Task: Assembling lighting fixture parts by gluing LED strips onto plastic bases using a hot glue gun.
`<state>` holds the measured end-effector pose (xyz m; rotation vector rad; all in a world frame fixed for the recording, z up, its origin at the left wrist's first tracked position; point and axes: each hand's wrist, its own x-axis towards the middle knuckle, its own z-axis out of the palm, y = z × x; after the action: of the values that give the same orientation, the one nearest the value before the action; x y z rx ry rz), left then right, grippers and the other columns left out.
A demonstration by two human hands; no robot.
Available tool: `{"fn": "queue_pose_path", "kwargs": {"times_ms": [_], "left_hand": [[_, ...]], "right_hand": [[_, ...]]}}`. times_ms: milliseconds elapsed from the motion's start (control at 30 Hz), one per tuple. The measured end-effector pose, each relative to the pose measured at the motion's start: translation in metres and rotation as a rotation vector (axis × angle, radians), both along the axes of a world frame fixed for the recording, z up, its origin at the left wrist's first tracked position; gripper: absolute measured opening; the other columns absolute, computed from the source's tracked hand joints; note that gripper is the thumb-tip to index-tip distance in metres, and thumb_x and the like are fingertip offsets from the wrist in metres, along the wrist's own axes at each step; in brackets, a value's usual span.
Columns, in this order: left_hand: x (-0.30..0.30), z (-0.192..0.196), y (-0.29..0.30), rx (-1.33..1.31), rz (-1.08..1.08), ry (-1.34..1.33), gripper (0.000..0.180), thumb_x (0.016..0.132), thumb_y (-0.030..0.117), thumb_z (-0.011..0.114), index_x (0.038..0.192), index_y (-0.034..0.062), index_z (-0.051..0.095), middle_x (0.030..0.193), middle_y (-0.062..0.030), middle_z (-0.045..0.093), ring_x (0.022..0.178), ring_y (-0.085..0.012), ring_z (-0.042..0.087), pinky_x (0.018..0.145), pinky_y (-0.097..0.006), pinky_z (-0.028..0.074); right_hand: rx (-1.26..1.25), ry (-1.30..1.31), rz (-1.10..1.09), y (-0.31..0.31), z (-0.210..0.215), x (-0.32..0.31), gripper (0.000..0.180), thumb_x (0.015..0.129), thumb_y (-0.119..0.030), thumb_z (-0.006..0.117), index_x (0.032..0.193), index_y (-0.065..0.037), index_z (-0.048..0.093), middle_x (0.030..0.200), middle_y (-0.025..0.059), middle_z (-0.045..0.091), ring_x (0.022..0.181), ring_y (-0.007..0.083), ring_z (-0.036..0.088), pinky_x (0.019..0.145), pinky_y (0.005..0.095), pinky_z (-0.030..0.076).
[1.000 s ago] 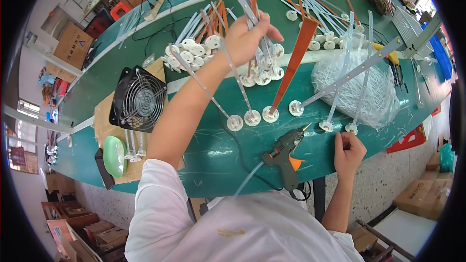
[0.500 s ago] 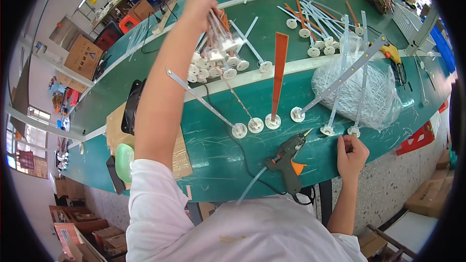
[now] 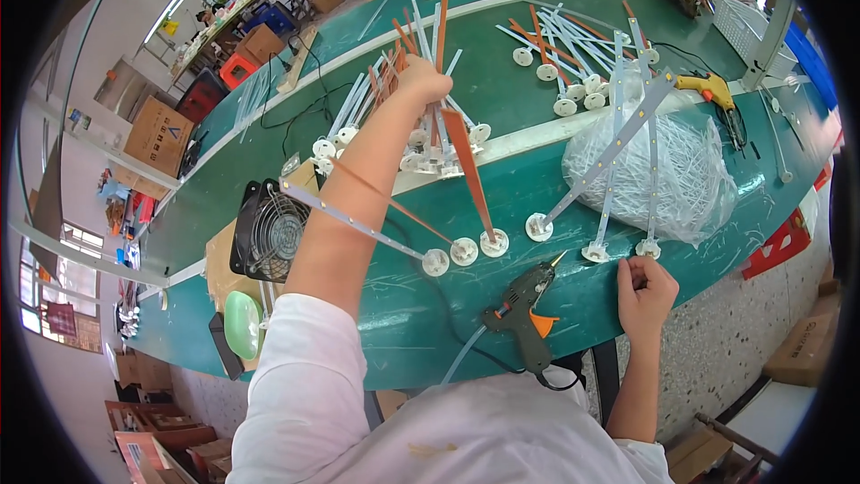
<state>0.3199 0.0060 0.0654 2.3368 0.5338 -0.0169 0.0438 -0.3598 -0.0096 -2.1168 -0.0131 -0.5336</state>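
Reaching over the bench, my left hand (image 3: 421,82) is closed round a bundle of strips with round white bases. The bundle's bases (image 3: 439,161) sit low by the pale rail, partly hidden by my forearm. My right hand (image 3: 647,291) rests at the near edge with fingers curled and nothing visible in them, just below the base of an upright LED strip (image 3: 652,170). Several more strips stand in a row on white discs, among them an orange strip (image 3: 468,175) and a tilted LED strip (image 3: 609,152). A grey glue gun (image 3: 522,314) lies between my arms.
A clear bag of thin white pieces (image 3: 663,166) lies at the right, with a yellow glue gun (image 3: 712,90) beyond it. Loose strips (image 3: 569,45) are piled behind. At the left are a black fan (image 3: 269,231) and a green dish (image 3: 243,324).
My left hand has moved right and down with the bundle, bringing the bases down near the rail. The fan shows more fully now. My right hand has stayed nearly still.
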Motion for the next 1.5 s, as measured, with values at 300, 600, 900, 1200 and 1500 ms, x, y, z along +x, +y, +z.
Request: {"fn": "queue_pose_path", "kwargs": {"times_ms": [300,600,900,1200,1500], "left_hand": [[-0.011,-0.003,0.005,0.861,-0.145,-0.020,0.091,0.081,0.047,0.070,0.152,0.0099,0.028,0.136,-0.0303,0.055,0.125,-0.0433,0.058,0.111,-0.055,0.041],[-0.006,0.002,0.017,0.951,-0.326,-0.066,0.060,0.092,0.051,0.059,0.140,0.0162,0.054,0.147,-0.0264,0.046,0.133,-0.0471,0.047,0.111,-0.058,0.039],[-0.047,0.061,0.030,0.679,-0.724,-0.707,0.051,0.086,0.038,0.071,0.127,0.0071,0.064,0.130,-0.0217,0.061,0.120,-0.0388,0.059,0.102,-0.047,0.048],[-0.124,0.027,0.002,0.968,-1.092,-0.409,0.091,0.077,0.051,0.078,0.151,0.0120,0.043,0.151,-0.0222,0.045,0.139,-0.0397,0.045,0.113,-0.048,0.040],[-0.138,0.050,0.005,0.971,-0.978,-0.422,0.068,0.079,0.035,0.079,0.139,0.0127,0.057,0.150,-0.0194,0.046,0.136,-0.0397,0.047,0.113,-0.049,0.039]], "right_hand": [[0.004,0.006,-0.016,0.000,-0.001,0.000,0.012,0.083,0.001,0.074,0.078,0.003,0.064,0.063,0.0038,0.057,0.051,0.0075,0.049,0.049,0.0246,0.036],[0.002,-0.001,0.009,0.000,0.003,-0.001,0.012,0.083,0.002,0.074,0.077,0.003,0.063,0.062,0.0039,0.056,0.050,0.0077,0.048,0.048,0.0249,0.036],[0.028,-0.063,0.031,-0.001,0.002,-0.001,0.012,0.082,0.000,0.075,0.077,0.002,0.064,0.061,0.0045,0.055,0.049,0.0095,0.047,0.048,0.0262,0.036],[-0.001,-0.055,0.063,-0.006,0.000,-0.008,0.012,0.082,-0.005,0.076,0.078,0.000,0.065,0.064,0.0094,0.064,0.053,0.0180,0.063,0.052,0.0300,0.048],[-0.014,-0.085,0.073,-0.008,-0.001,-0.007,0.013,0.082,-0.010,0.076,0.078,-0.002,0.067,0.066,0.0103,0.066,0.056,0.0237,0.064,0.055,0.0340,0.050]]}}
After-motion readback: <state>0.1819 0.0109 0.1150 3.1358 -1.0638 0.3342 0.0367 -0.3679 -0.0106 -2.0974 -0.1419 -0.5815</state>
